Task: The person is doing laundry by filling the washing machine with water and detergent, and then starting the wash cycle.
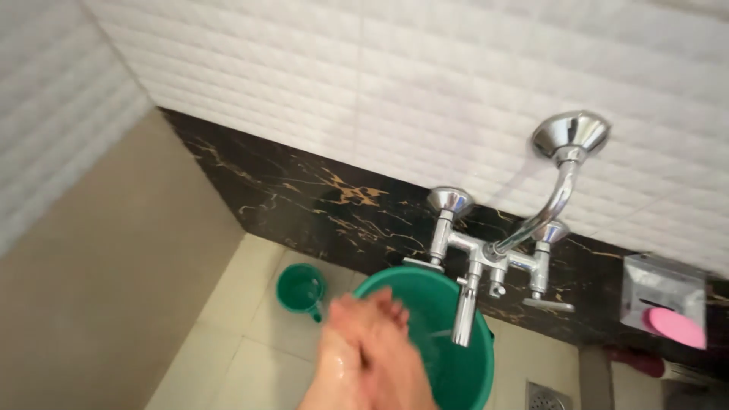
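My left hand (340, 351) and my right hand (391, 348) are pressed together, palm against palm, wet and blurred, over the left rim of a green bucket (463, 364). Neither hand holds anything that I can see. The bucket stands on the floor under the chrome tap spout (465, 313). A small green mug (301, 290) sits on the floor just left of the hands.
A chrome wall mixer (490, 254) with two valve handles and a curved pipe to a wall flange (571, 137) is mounted on dark marble skirting. A clear soap holder with a pink soap (673, 325) hangs at right. A floor drain (547, 396) lies below.
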